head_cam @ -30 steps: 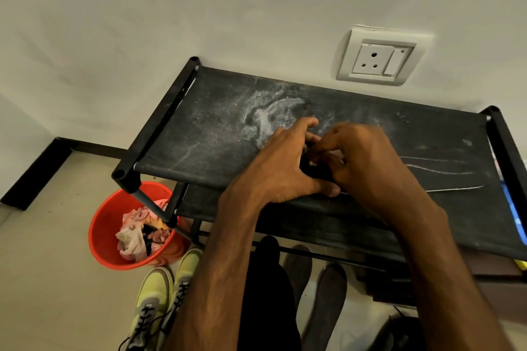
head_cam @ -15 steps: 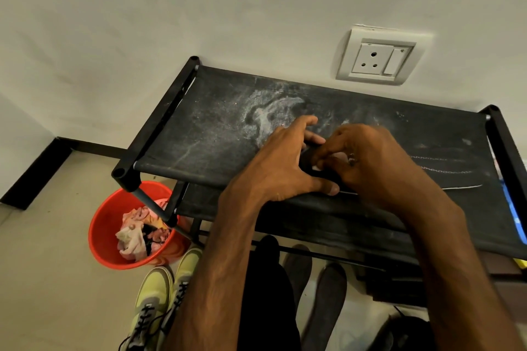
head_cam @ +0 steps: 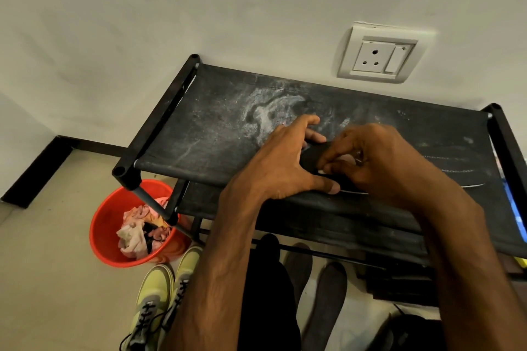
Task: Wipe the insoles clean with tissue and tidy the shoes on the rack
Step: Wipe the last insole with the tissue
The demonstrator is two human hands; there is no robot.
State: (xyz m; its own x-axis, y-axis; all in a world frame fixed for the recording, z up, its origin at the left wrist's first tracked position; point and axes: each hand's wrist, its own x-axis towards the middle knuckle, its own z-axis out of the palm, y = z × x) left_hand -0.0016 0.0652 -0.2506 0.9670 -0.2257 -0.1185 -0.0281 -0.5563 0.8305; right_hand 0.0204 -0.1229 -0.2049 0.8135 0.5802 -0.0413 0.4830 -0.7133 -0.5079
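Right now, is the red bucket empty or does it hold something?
Not empty: the bucket holds crumpled pink and whitish cloths.

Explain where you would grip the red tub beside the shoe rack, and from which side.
Probably the left rim of the red tub, from the open-floor side: it shows no handles, and a leg of the shoe rack crosses over its right part.
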